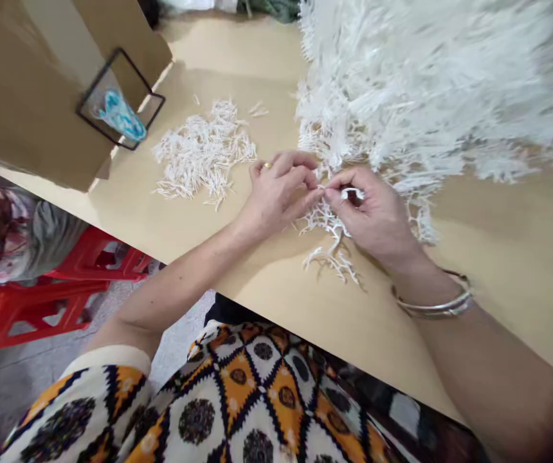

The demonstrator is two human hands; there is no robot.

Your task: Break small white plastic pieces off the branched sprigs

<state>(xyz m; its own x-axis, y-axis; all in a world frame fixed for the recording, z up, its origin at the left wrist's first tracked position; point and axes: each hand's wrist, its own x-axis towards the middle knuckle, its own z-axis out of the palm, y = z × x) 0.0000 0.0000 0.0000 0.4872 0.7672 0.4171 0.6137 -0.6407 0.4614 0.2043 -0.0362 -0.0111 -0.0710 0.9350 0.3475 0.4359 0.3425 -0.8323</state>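
Head view, right hand (377, 215) — branched white plastic sprig (329, 225)

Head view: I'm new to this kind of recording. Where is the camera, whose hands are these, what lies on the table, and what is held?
No machine here. The camera sits on a person's head and looks down, so the two bare arms coming from below are that person's own. The left hand and right hand both pinch a white branched piece with their fingertips, over the tan table. Left of the hands lies a small pile of short white sticks; behind them spreads a large white heap of similar material. A cardboard box stands at far left, red stools on the floor.
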